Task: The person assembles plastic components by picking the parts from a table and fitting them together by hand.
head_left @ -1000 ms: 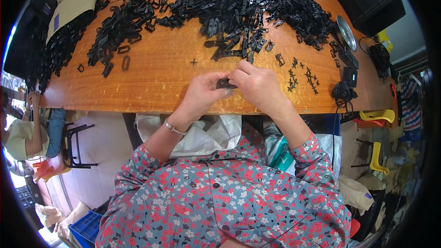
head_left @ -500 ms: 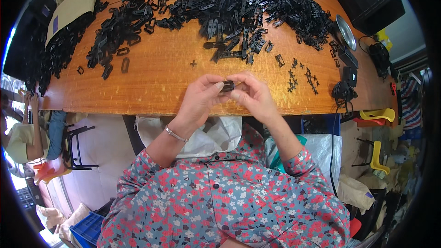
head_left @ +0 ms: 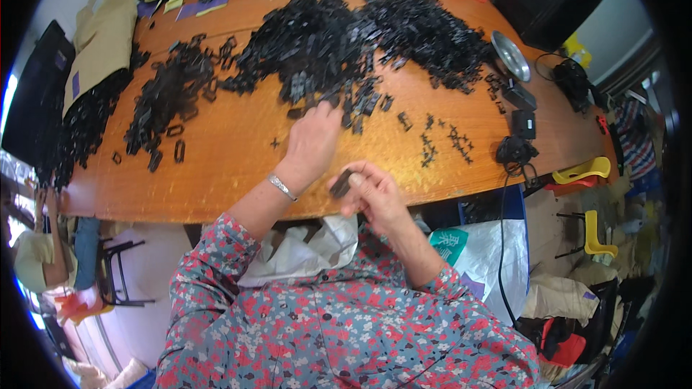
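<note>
My right hand (head_left: 378, 198) is closed around a small black plastic part (head_left: 341, 184), held between thumb and fingers just above the table's front edge. Farther out, my left hand (head_left: 313, 137) reaches to the near fringe of a big heap of black plastic parts (head_left: 295, 43). Its fingertips are at the dark pieces there, bent down and partly hidden, so their grip cannot be made out. Several long pieces (head_left: 367, 97) lie just right of that hand. A tiny black cross-shaped piece (head_left: 274, 142) rests alone to its left.
More black parts are heaped at left (head_left: 169, 86) and right (head_left: 432, 39). Small cross pieces (head_left: 458, 142) lie in rows on the wooden table (head_left: 238, 180). A metal dish (head_left: 510, 56) and a black cable (head_left: 516, 151) are at right. Another person's arms (head_left: 52, 223) reach the table at far left.
My hands have come apart. The left has moved forward to the heap, while the right keeps the black part, now tilted. The view has shifted, showing more of the table's far side.
</note>
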Demonstrator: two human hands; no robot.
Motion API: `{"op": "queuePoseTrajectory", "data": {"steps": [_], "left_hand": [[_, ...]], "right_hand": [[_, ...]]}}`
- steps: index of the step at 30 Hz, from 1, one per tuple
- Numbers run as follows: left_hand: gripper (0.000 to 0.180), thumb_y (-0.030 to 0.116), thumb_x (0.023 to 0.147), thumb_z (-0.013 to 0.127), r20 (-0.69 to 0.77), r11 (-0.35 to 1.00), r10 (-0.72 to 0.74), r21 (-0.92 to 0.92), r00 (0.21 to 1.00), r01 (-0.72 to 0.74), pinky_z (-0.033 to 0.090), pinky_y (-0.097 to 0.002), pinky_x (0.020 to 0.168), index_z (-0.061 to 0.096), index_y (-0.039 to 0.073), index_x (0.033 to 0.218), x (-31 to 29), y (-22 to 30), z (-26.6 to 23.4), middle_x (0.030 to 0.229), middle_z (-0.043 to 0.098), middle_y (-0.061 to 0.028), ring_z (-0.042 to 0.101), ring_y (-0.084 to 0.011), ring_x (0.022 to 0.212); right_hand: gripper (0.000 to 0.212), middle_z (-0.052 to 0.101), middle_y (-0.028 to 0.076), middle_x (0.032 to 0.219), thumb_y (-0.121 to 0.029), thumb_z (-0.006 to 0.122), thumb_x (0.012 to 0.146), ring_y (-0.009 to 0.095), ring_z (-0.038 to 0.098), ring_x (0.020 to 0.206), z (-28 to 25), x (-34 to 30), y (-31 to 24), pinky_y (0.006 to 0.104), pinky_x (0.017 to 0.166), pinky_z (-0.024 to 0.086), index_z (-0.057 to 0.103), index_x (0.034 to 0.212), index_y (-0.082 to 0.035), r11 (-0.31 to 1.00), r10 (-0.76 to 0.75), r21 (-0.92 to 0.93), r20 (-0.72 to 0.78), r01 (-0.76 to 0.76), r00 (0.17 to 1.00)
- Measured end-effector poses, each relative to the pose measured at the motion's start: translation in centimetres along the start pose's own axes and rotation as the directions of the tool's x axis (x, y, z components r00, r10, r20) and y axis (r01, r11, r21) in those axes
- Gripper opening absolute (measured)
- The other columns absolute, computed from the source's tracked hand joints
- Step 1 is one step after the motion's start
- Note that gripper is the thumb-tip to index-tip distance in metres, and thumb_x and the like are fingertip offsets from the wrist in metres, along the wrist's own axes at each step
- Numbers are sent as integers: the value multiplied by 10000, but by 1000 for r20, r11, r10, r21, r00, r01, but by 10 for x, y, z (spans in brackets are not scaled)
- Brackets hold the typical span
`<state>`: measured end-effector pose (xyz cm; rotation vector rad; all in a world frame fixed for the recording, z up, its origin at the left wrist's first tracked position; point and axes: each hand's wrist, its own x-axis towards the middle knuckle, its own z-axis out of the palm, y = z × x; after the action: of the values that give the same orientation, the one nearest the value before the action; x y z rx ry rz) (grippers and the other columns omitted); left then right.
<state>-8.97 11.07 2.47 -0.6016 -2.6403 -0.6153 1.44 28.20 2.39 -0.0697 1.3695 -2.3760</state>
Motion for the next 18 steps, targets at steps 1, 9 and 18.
{"op": "queuePoseTrajectory", "data": {"steps": [1,9,18], "left_hand": [[197,62,889,691,2,1000,21,4,1000,-21,569,-439,831,695,37,1085,5,1,4,1083,631,-138,670,-326,1026],[102,39,870,660,63,990,24,135,998,-32,570,-431,787,675,22,969,-2,-3,-3,983,630,-154,663,-344,974],[309,119,990,714,408,154,-369,-859,835,488,513,-193,690,663,28,1281,-17,-40,-23,1006,713,19,649,-46,806]], "right_hand": [[307,742,155,1105,-217,627,1071,157,710,693,-4,-2,4,277,626,616,578,1293,-11,999,27,44,-11,-26,1000],[422,733,121,1117,-223,658,1057,157,727,754,-3,-4,6,246,599,601,571,1413,-14,999,36,-9,-14,-36,999],[356,743,127,1089,-153,680,1037,165,732,760,-15,22,5,250,626,593,602,1326,39,990,-70,-134,-189,45,979]]}}
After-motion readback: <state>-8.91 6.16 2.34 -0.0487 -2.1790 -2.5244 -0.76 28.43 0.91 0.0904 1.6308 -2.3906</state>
